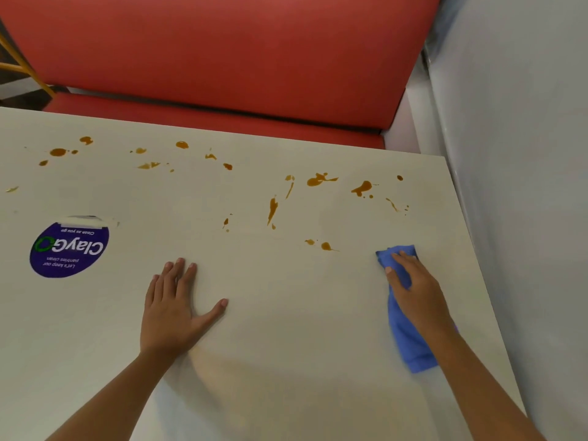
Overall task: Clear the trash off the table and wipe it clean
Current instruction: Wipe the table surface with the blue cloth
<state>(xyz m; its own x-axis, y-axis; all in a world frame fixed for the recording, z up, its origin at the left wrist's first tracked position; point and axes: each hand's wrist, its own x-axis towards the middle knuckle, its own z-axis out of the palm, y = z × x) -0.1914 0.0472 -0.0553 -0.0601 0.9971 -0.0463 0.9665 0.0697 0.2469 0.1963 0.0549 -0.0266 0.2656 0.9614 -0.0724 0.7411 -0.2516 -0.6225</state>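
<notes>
The right hand [413, 283] is laid flat on a blue cloth [410, 345], fingers fairly straight and pressed down on it, not curled round it. The cloth is bunched into a long strip under the palm. One end shows past the fingertips and the other trails back beside the wrist, near the right edge of the table [286, 361]. The left hand [173, 308] is spread open, nothing held, palm down on the bare tabletop well apart from the cloth, and seems to be used as a brace.

The cloth is judged soft, light and limp. It will fold and slide under the palm rather than keep any shape, so it is best held by broad downward pressure over its middle, with the loose tail gathered in so that it is not dragged behind.

Brown splashes [318, 180] are scattered across the far half of the table, the nearest pair just beyond the cloth's front end. They look glossy and may be sticky, so smearing is a risk if the cloth is not turned. A round sticker [68, 249] lies at the left. Beyond the table a red bench [222, 58] is seen, and at the right a pale wall [525, 154]
</notes>
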